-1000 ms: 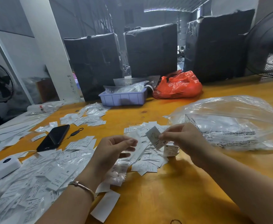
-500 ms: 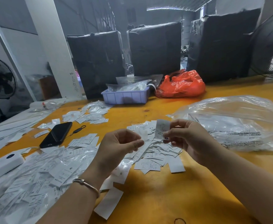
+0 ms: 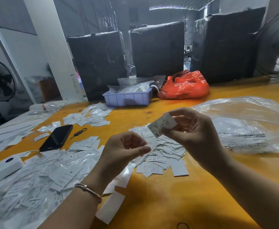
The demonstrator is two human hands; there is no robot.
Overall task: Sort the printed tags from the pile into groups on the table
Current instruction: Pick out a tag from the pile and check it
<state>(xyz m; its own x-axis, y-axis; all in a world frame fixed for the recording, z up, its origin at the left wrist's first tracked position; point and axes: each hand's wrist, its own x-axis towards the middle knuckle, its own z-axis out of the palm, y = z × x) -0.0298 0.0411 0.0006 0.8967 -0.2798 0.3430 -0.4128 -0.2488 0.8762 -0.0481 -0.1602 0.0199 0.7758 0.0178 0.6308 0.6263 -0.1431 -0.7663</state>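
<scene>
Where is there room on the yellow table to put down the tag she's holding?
Bare table shows between the two forearms, near the front edge, and between the middle tag pile and the purple tray. The left side is crowded with tags.

On my table, the pile lies left, a phone behind it, a group centre, a bag right, a tray behind.
</scene>
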